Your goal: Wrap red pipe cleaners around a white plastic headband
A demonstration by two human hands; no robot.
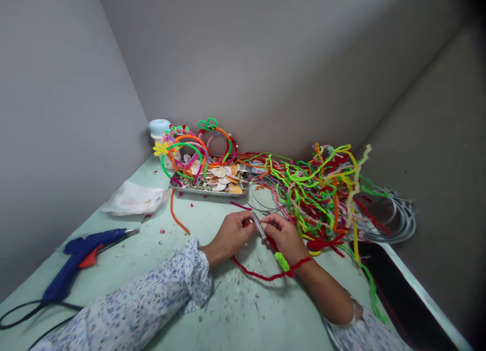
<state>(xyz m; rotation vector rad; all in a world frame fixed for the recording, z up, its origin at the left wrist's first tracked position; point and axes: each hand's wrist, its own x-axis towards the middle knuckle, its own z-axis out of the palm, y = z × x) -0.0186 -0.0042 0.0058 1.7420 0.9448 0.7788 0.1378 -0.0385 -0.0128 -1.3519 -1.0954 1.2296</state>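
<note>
Both my hands meet over the middle of the table, fingertips almost together. My left hand (pixel 236 235) is closed in a pinch, with a bit of red pipe cleaner at its fingertips. My right hand (pixel 284 237) pinches a small flat silvery strip (pixel 259 226), which slants between the two hands; its exact kind is unclear. A red pipe cleaner (pixel 261 277) curves below the hands and crosses in front of my right wrist. A fuzzy bright-green piece (pixel 282 261) is on it, near that wrist. The fingers partly hide where the strip and the red pipe cleaner meet.
Behind the hands, a metal tray (pixel 212 192) holds shells and pipe-cleaner headbands (pixel 189 146). Right is a tangled pipe-cleaner heap (pixel 315 189) beside wire hoops (pixel 397 219) and a black tray-like object (pixel 398 295). Left lie a blue glue gun (pixel 70 270), a plastic bag (pixel 134 199) and an orange pipe cleaner (pixel 175 217).
</note>
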